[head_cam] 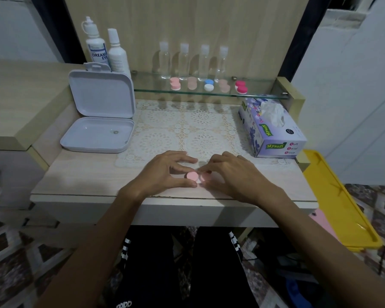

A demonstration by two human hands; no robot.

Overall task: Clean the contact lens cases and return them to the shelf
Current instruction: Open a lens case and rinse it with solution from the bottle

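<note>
Pink contact lens case (197,177) sits near the tabletop's (80,174) front edge, pinched between my left hand (165,171) and right hand (229,174). Bare lace mat (187,127) lies behind, between the open white box (98,121) and tissue box (273,130); the glass shelf (260,94) holds more cases.

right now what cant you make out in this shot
Head view only:
- Pink lens case: its right cap is hidden under the right hand fingers; the left hand covers its side.
- Tall bottle label: too blurred to read.
- Yellow tray: contents not visible.
</note>
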